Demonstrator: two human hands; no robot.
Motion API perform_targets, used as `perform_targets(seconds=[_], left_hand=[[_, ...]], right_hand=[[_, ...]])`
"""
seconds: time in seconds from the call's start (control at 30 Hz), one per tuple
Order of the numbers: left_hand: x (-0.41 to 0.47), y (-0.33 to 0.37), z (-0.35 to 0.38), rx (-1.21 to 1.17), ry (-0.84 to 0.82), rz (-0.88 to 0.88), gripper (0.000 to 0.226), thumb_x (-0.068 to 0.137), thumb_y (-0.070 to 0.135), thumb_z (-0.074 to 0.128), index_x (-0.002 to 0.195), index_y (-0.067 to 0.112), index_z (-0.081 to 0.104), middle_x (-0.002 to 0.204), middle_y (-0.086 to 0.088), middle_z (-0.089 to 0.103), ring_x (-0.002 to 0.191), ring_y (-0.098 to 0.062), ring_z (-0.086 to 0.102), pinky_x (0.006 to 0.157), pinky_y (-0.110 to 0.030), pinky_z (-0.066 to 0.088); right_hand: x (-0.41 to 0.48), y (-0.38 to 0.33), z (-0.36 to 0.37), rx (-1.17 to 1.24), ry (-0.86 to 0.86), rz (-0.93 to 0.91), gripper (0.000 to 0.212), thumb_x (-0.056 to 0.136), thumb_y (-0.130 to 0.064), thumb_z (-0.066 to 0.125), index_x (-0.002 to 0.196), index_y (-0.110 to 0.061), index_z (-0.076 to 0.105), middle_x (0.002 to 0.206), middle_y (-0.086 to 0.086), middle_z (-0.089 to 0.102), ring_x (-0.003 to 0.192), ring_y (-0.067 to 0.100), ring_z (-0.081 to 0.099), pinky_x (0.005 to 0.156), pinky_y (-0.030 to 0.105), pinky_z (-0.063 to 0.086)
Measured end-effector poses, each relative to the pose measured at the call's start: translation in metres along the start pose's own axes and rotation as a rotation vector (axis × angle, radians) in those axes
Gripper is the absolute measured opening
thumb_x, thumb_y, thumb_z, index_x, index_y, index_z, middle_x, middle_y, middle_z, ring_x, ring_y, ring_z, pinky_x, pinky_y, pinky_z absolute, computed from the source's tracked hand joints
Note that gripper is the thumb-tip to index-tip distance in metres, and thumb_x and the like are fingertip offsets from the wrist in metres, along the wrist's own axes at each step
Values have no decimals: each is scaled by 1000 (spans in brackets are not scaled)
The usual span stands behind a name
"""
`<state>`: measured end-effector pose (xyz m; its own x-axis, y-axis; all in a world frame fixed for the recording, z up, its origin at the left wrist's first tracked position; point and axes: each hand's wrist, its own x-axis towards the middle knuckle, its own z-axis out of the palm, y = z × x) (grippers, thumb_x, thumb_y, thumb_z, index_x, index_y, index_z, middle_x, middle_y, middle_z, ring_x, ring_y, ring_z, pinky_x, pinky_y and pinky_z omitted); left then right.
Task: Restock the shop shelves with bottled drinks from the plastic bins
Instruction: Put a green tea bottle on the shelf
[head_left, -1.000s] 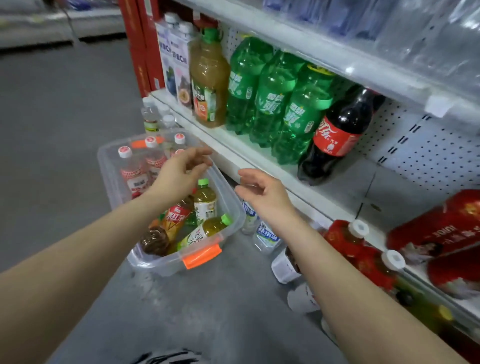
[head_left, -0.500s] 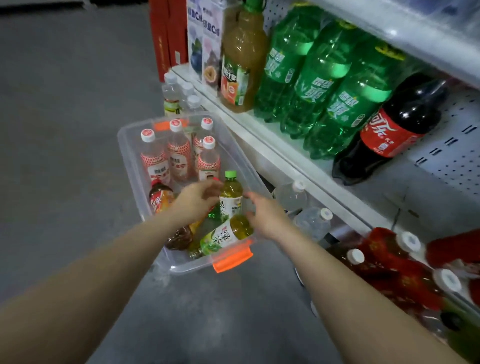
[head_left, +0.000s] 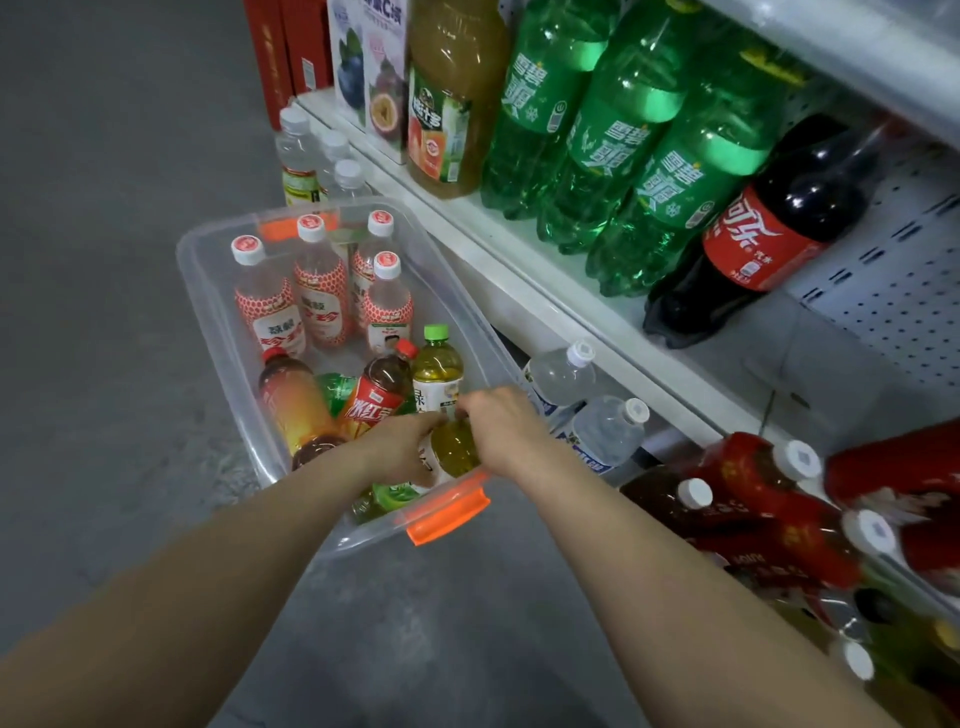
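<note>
A clear plastic bin with orange latches stands on the grey floor beside the shelf. It holds several white-capped bottles with red-patterned labels, brown tea bottles and green tea bottles. One green tea bottle lies on its side at the bin's near end. My left hand and my right hand both grip this lying bottle, one on each side. Another green tea bottle stands upright just behind them.
The white shelf carries large green soda bottles, a cola bottle, a juice bottle and cartons. Water bottles and red-labelled bottles lie on the lower level. More water bottles stand behind the bin.
Both hands have dropped from above the bin down into its near end and closed round the lying green tea bottle. The view has moved closer to the bin.
</note>
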<state>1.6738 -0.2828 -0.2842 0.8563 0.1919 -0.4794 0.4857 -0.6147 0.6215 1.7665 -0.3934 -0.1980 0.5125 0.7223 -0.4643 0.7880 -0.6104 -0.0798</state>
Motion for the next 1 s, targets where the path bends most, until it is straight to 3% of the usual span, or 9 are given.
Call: perform_targets(seconds=[0.13, 0.27, 0.43, 0.6, 0.7, 0.77, 0.87, 0.93, 1.0], left_hand=[[-3, -6, 4, -26, 2, 19, 89, 75, 20, 83, 149, 22, 33, 137, -4, 57, 120, -22, 55, 101, -36, 46], [-10, -6, 1, -41, 74, 44, 87, 76, 25, 83, 148, 22, 34, 130, -5, 60, 112, -22, 58, 95, -37, 49], [-27, 22, -26, -160, 248, 141, 79, 76, 31, 83, 144, 22, 44, 122, 10, 57, 110, -9, 53, 87, -20, 39], [-42, 79, -60, -323, 308, 217, 64, 72, 37, 86, 129, 29, 58, 112, 7, 70, 107, -12, 64, 97, -29, 50], [-53, 124, -76, -413, 310, 279, 50, 74, 26, 85, 117, 33, 61, 106, 9, 71, 100, -7, 66, 85, -18, 53], [-60, 154, -83, -471, 274, 311, 51, 77, 10, 82, 118, 29, 59, 109, 1, 72, 96, -10, 68, 77, -14, 55], [-63, 195, -80, -492, 225, 373, 63, 74, -2, 81, 127, 24, 60, 113, -8, 71, 101, -23, 69, 82, -32, 59], [-66, 223, -75, -530, 201, 412, 69, 75, -4, 79, 134, 23, 56, 115, -10, 70, 101, -24, 69, 74, -29, 59], [-69, 256, -71, -554, 171, 433, 70, 78, -7, 75, 138, 23, 53, 117, -13, 70, 104, -26, 69, 78, -30, 60]], right_hand=[[0, 8, 2, 135, 12, -39, 48, 87, 2, 65, 129, -21, 62, 125, 12, 61, 119, 30, 54, 95, 35, 44], [-9, 13, 11, 424, 142, -12, 59, 83, 11, 67, 129, -26, 62, 126, 5, 59, 115, 24, 58, 96, 35, 50], [-15, 25, 2, 971, 271, 43, 53, 91, -6, 69, 138, -22, 52, 131, 4, 61, 117, 22, 62, 107, 40, 48], [-36, 41, -29, 1385, 301, 11, 19, 94, -21, 70, 110, -26, 60, 114, -2, 70, 108, 20, 68, 96, 40, 56], [-58, 58, -63, 1504, 392, -4, 27, 95, -24, 69, 120, -23, 60, 119, 3, 69, 102, 20, 69, 78, 32, 60], [-78, 74, -88, 1534, 466, -1, 45, 95, -27, 69, 136, -20, 54, 129, 5, 65, 107, 22, 68, 82, 37, 60], [-110, 107, -121, 1523, 507, -38, 7, 98, -25, 64, 104, -29, 61, 104, -2, 71, 90, 17, 68, 68, 31, 56], [-132, 130, -140, 1500, 507, -30, 11, 99, -29, 63, 110, -27, 62, 105, 0, 73, 88, 20, 68, 61, 28, 55], [-151, 155, -156, 1477, 492, -37, 13, 99, -30, 62, 109, -23, 64, 104, 2, 73, 91, 23, 69, 74, 38, 59]])
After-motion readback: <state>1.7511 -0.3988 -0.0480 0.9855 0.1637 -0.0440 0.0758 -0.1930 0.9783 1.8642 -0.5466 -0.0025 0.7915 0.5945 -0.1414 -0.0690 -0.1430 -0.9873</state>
